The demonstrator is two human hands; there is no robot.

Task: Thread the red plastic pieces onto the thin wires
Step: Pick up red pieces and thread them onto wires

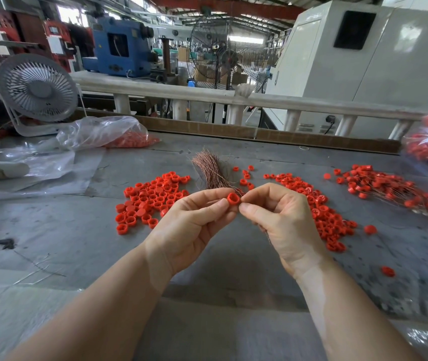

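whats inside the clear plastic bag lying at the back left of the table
The clear plastic bag holds red plastic pieces, bunched at its right end next to the white desk fan. The crumpled film hides how many there are and whether anything else lies in the rest of the bag.

A grey worktable (51, 230) carries two loose heaps of red plastic pieces (153, 196), a bundle of thin copper wires (210, 168) between them, already-threaded pieces (390, 188) far right, clear plastic bags (103, 131), and a small white fan (38, 92).
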